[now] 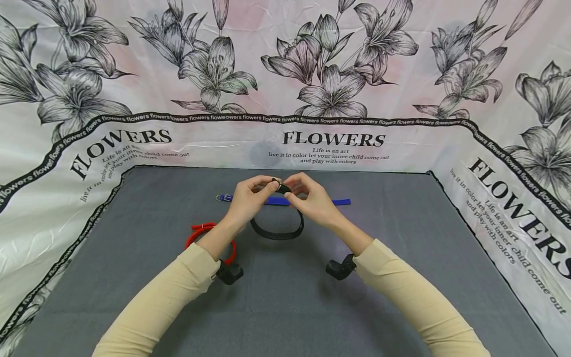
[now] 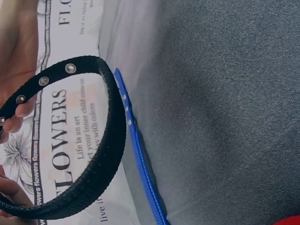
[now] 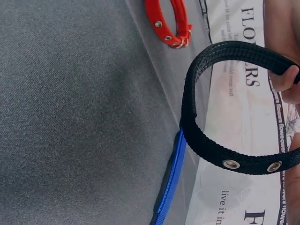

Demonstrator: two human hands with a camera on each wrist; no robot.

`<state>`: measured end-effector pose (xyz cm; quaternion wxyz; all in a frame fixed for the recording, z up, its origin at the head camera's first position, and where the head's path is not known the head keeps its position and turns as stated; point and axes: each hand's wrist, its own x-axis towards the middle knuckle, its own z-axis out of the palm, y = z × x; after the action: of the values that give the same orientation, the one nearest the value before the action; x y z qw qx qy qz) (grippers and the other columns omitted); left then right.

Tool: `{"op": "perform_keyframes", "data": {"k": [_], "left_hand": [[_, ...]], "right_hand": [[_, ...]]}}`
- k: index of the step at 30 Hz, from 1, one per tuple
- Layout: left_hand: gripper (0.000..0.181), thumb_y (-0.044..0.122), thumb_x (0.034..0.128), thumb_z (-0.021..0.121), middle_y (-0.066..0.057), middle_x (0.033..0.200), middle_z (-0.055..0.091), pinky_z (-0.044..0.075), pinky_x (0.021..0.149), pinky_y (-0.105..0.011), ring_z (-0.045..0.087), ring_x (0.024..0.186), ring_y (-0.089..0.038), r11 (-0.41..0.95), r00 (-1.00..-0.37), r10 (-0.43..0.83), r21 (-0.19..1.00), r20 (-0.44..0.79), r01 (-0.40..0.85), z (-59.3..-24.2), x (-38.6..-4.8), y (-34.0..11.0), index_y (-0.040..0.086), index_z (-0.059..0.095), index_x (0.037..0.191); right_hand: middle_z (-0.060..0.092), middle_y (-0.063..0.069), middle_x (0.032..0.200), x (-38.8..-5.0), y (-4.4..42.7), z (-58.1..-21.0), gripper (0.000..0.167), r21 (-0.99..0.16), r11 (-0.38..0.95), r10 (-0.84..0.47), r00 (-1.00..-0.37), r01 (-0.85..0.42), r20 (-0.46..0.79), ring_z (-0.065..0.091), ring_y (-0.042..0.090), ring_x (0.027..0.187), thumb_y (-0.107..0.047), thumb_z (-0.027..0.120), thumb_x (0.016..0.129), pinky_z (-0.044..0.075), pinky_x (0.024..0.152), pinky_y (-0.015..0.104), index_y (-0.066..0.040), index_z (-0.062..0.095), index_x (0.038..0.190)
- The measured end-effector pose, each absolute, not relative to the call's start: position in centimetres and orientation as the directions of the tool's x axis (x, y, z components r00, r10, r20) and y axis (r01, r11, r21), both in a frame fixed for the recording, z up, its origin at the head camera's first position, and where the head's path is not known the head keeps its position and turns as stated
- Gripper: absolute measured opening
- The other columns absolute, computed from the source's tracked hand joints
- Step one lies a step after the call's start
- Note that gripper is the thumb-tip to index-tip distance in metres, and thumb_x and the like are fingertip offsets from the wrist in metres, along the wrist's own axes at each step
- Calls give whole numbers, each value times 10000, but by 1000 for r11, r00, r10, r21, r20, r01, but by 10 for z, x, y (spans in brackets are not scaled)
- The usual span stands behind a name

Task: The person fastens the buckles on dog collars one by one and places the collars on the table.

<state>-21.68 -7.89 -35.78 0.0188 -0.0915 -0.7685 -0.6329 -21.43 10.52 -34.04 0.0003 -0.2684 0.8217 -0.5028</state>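
A black collar (image 1: 277,235) with metal eyelets is held up in a loop between both hands, above the grey cloth. My left hand (image 1: 251,197) pinches its buckle end. On the eyelet side, my right hand (image 1: 313,198) pinches the strap close to the left fingertips. The left wrist view shows several eyelets along the black collar (image 2: 112,154) running toward the right hand (image 2: 18,61). In the right wrist view the left fingers (image 3: 286,79) grip the plain side. Fingers partly hide the buckle, so whether the strap is through it cannot be told.
Behind the hands a blue collar (image 1: 342,202) lies stretched out flat, its buckle to the left. A red collar (image 1: 233,253) lies curled in a loop beneath the left forearm. Flower-printed fabric (image 1: 334,148) rises along the back and sides of the grey cloth (image 1: 285,297).
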Motion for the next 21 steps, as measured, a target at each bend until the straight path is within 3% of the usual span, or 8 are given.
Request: {"op": "perform_keyframes", "data": {"k": [5,8,14,21], "left_hand": [[261,344,905,578,-60,899,617,492,596,-304,529,645,-154,151,-984,88,974,155,167,-359,-217,-78,160,665,1069],[286,328,920,553,-80,955,608,521,612,-338,552,690,-148,118,-984,65,978,167,174,-359,-218,-79,118,639,1095],[334,320,948,496,-154,1059,565,553,672,-384,574,862,-178,-6,-987,35,987,159,159,-357,-221,-80,42,558,1123],[301,327,953,476,-140,1046,590,553,694,-354,592,925,-218,-60,-993,36,992,110,108,-355,-222,-81,77,549,1102]], "right_hand": [[534,86,1082,-230,109,-362,257,-838,337,-435,-861,-429,265,604,206,870,-135,591,901,535,696,301,-125,519,1147],[535,84,1061,-231,109,-364,259,-844,333,-429,-865,-421,262,609,206,853,-112,596,894,542,684,306,-128,519,1141],[517,112,1067,-227,108,-361,285,-842,352,-422,-872,-410,248,608,213,860,-88,585,897,543,695,310,-82,509,1172],[494,187,1021,-211,105,-342,359,-840,346,-439,-864,-417,248,599,343,860,-28,568,895,542,695,359,-6,480,1242]]}}
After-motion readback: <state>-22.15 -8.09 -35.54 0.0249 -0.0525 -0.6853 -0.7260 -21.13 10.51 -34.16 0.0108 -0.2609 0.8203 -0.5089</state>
